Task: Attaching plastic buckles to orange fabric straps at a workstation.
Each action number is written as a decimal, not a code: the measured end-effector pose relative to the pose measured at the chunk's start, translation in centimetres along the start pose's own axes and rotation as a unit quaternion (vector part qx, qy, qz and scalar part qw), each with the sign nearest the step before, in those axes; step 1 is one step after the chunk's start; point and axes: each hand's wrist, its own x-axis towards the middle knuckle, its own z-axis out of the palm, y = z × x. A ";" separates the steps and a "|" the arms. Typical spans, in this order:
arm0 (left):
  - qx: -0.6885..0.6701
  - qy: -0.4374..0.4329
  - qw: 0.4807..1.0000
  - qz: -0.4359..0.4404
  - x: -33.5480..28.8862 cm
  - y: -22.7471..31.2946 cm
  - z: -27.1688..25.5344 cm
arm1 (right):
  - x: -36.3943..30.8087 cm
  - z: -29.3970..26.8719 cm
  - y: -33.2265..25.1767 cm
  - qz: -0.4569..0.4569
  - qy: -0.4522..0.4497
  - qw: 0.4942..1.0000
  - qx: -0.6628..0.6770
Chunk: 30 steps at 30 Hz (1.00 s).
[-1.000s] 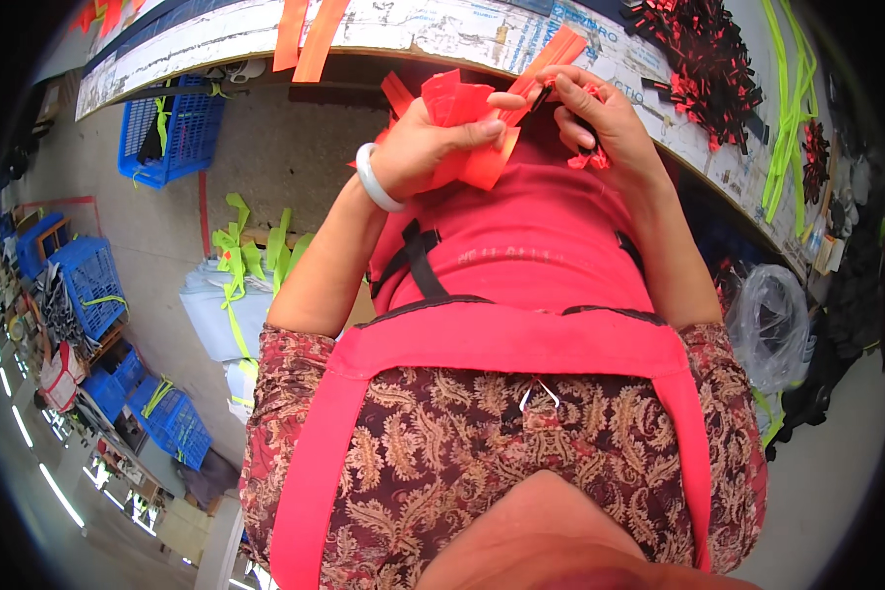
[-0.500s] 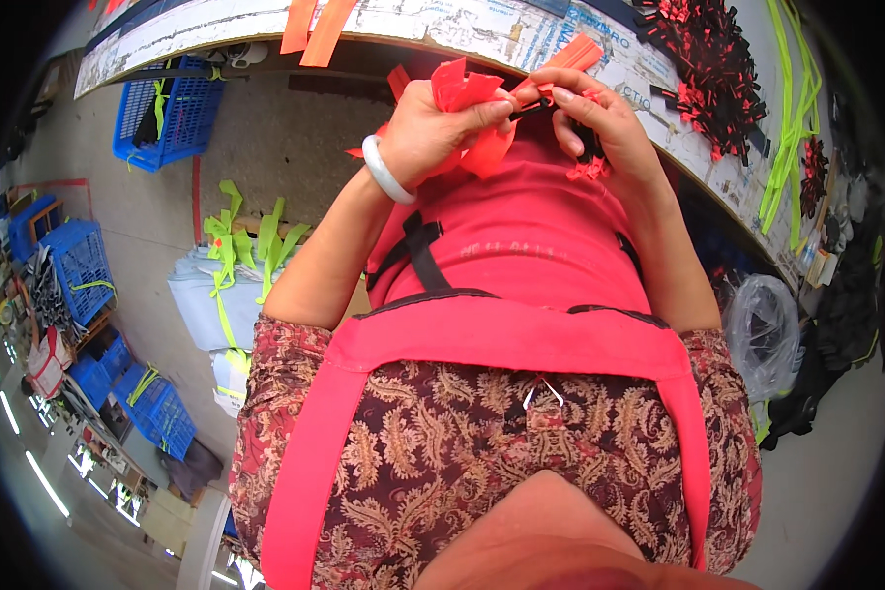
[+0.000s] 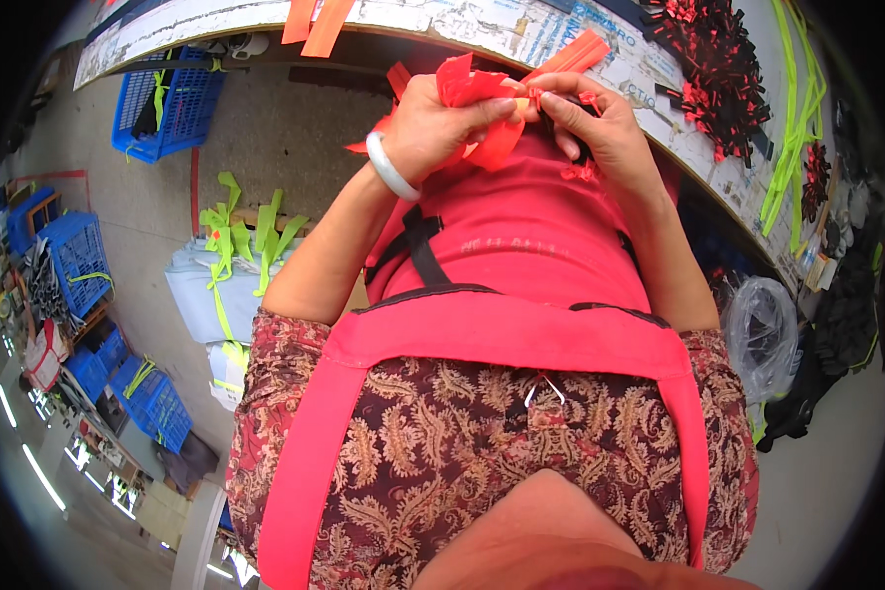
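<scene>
My left hand (image 3: 431,133), with a white bangle on its wrist, is closed round a bunch of bright orange fabric strips (image 3: 459,81). The strips stick out above and below its fingers. Close by on the right, my right hand (image 3: 610,128) is closed in a pinch on a small black-and-orange fabric piece (image 3: 580,171). Fingertips of both hands nearly meet over my red apron (image 3: 521,216), where an orange end runs between them. The fingers partly hide how the pieces join.
Along the top runs a worn white worktable (image 3: 423,22). On it lie a heap of black-and-orange pieces (image 3: 713,79), yellow-green strips (image 3: 792,118) and a flat orange strip (image 3: 585,51). A blue crate (image 3: 167,113) and stacked pale-blue fabric (image 3: 195,285) stand at left.
My hands stay close together, with small finger movements. The right fingers have shifted slightly left, and more orange shows at the pinch than before.
</scene>
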 end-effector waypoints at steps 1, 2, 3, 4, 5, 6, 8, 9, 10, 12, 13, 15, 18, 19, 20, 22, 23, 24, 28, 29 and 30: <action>0.007 0.001 1.000 0.015 -0.1 0.2 0.1 | 0.0 0.1 0.1 0.001 0.000 1.000 0.000; 0.013 0.001 0.999 0.031 -0.2 0.3 0.2 | -0.1 0.2 0.1 0.016 -0.001 1.000 0.016; 0.013 0.003 0.999 0.031 -0.2 0.0 0.1 | -0.1 0.3 0.1 0.031 -0.004 0.999 0.032; 0.015 0.013 0.999 0.031 -0.1 -0.4 0.1 | -0.1 0.5 0.0 0.032 -0.006 0.999 0.031; 0.017 0.024 0.999 0.031 -0.1 -0.6 0.0 | -0.1 0.7 -0.1 0.028 0.006 1.000 0.010; 0.016 0.024 0.999 0.031 -0.2 -0.7 -0.1 | -0.1 0.8 -0.2 0.024 0.019 0.999 -0.012; 0.040 0.009 0.998 0.056 -0.2 -0.9 -0.2 | -0.2 1.1 0.0 0.010 0.027 0.998 -0.048; 0.039 0.010 0.998 0.056 -0.2 -1.0 -0.2 | -0.2 1.2 0.0 -0.005 0.034 0.996 -0.084; 0.045 0.017 0.997 0.055 -0.3 -1.1 -0.2 | -0.2 1.2 0.1 -0.005 0.034 0.996 -0.085; 0.050 0.024 0.997 0.055 -0.3 -1.1 0.0 | -0.1 0.9 0.2 -0.021 0.017 0.998 -0.064; 0.040 0.025 0.997 0.056 -0.4 -0.9 0.2 | -0.1 0.8 0.3 -0.021 0.016 0.998 -0.064; 0.028 0.026 0.998 0.057 -0.5 -0.8 0.3 | -0.1 0.8 0.3 -0.011 0.008 0.998 -0.055; 0.039 0.028 0.997 0.060 -0.5 -0.9 0.3 | -0.1 1.1 0.4 -0.019 -0.001 1.000 -0.024; 0.045 0.026 0.997 0.054 -0.5 -0.9 0.2 | -0.1 1.1 0.4 -0.019 -0.002 1.000 -0.024; 0.051 0.023 0.997 0.048 -0.5 -0.9 0.2 | -0.1 1.2 0.3 -0.011 0.006 1.000 -0.024; 0.073 0.016 0.996 0.051 -0.6 -0.8 0.1 | 0.0 1.2 0.4 -0.004 0.014 1.000 -0.023; 0.096 0.010 0.994 0.055 -0.7 -0.8 0.1 | 0.1 1.1 0.4 0.002 0.025 1.000 -0.014; 0.096 0.010 0.994 0.055 -0.7 -0.7 0.2 | 0.2 1.1 0.4 0.007 0.035 0.999 -0.005; 0.083 0.009 0.989 0.120 -0.8 -0.7 0.6 | 0.1 1.6 0.1 0.002 0.016 1.000 -0.011; 0.090 0.015 0.987 0.135 -0.8 -0.7 0.6 | 0.1 1.5 0.2 -0.004 0.011 1.000 0.002; 0.089 0.015 0.987 0.135 -0.8 -0.7 0.6 | 0.1 1.5 0.4 -0.010 0.006 1.000 0.014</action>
